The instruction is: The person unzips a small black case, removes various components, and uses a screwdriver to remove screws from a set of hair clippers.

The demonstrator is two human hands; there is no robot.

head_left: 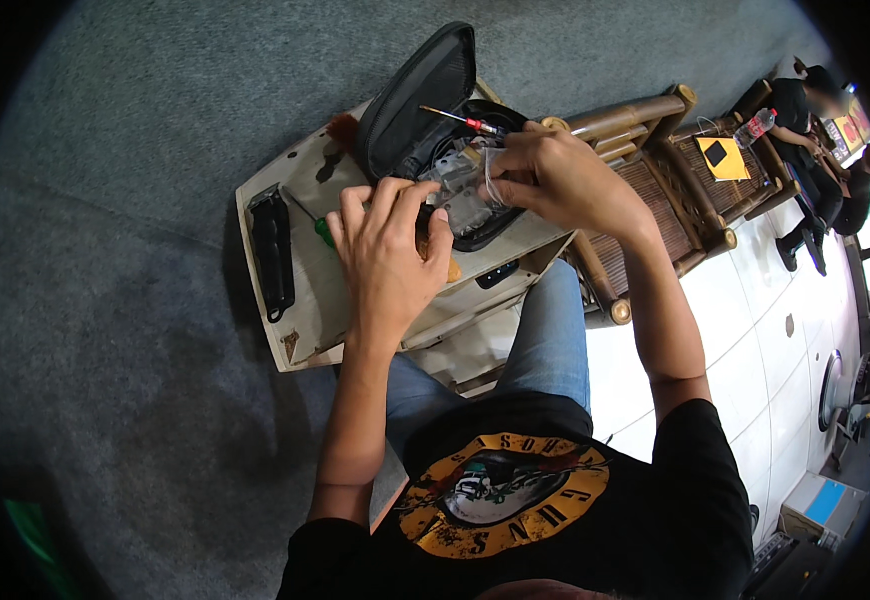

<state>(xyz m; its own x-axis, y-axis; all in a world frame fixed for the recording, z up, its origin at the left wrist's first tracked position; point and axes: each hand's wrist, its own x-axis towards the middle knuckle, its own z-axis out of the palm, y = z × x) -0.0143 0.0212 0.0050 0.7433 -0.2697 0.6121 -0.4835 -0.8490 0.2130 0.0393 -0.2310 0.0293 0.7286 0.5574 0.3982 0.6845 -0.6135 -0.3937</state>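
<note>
Right hand [557, 178] pinches clear bag [463, 188] at black case [421, 95], whose lid slants lengthwise away-right; left hand [392, 240] curls alongside, grip unclear.

Your right hand [555, 178] is pinching a clear bag [467, 205] inside the open black case [420, 95]. Your left hand [390, 245] is at the case's near-left edge, fingers curled; can't tell if it grips anything. Red-handled screwdriver [479, 125] lies across the case, tip pointing left. Green-handled screwdriver [325, 231] sits on the table [320, 295], just beside your left hand. Black clipper [273, 250] at the table's left end. Bamboo seats [645, 190] to your right; phone [716, 152] on a yellow folder [733, 171] there, bottle [755, 128] near it.
</note>
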